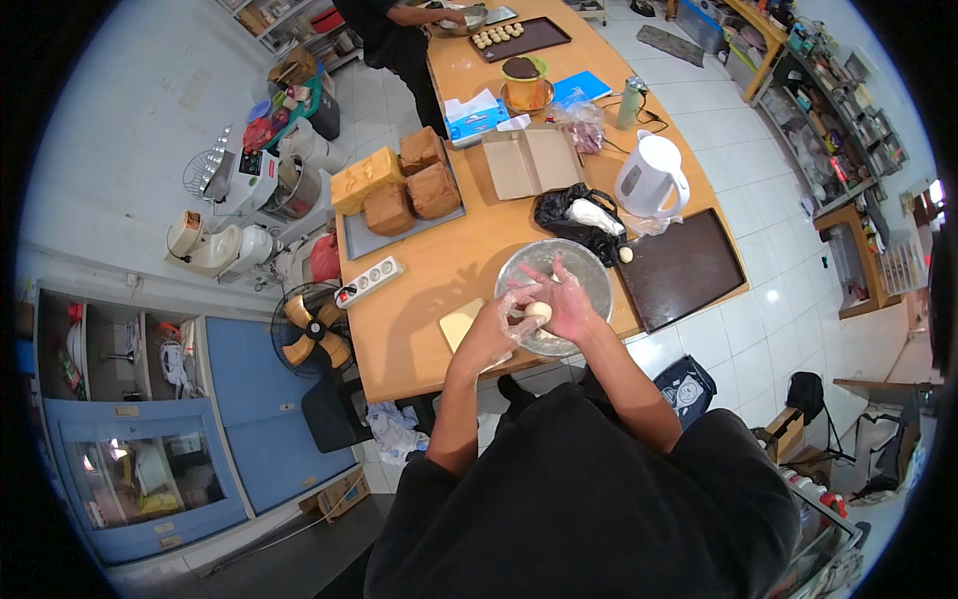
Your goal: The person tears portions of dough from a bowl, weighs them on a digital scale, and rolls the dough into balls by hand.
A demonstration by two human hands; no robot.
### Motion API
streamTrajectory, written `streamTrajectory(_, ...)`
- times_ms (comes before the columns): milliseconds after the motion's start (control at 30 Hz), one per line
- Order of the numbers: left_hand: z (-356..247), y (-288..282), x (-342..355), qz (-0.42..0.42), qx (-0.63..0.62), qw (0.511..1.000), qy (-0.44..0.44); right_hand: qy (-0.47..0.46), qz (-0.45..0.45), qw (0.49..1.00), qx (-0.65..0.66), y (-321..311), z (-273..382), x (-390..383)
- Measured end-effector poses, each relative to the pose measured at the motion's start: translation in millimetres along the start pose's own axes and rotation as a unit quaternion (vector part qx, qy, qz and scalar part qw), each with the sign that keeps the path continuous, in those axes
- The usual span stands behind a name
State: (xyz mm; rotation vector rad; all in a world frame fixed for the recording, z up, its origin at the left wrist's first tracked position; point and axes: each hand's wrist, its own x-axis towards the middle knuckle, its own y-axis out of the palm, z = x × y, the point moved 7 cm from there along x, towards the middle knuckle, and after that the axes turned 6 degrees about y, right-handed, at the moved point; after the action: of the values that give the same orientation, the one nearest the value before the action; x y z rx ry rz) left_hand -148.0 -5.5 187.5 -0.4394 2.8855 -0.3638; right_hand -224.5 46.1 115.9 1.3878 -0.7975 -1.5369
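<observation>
Both my hands wear thin clear plastic gloves and meet over a metal bowl near the wooden table's front edge. My left hand and my right hand cup a small pale dough ball between them, just above the bowl's near rim. A pale yellow slab lies left of the bowl. One small dough ball sits on the table at the corner of a dark baking tray right of the bowl.
A black bag, white kettle, open cardboard box, power strip and a tray with several bread loaves stand behind. Another person works at the far end beside a dough-ball tray. A fan stands left.
</observation>
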Motion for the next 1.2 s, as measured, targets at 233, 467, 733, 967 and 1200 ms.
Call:
streamTrajectory(233, 20, 2, 4, -0.099, -0.184, 0.978, 0.016, -0.016, -0.061, 0.975, -0.215, -1, 5, -29)
streamTrajectory(467, 52, 26, 7, -0.133, -0.237, 0.955, -0.121, -0.05, -0.165, 0.941, -0.291, -40, 11, -50)
streamTrajectory(733, 57, 41, 15, -0.137, -0.224, 0.955, -0.138, -0.097, -0.189, 0.934, -0.288, -67, 36, -71)
streamTrajectory(967, 68, 55, 13, -0.147, -0.174, 0.958, -0.174, -0.227, -0.309, 0.846, -0.37, -201, 128, -87)
streamTrajectory(1200, 104, 76, 0, -0.148, -0.147, 0.959, -0.191, -0.277, -0.469, 0.687, -0.482, -268, 221, -81)
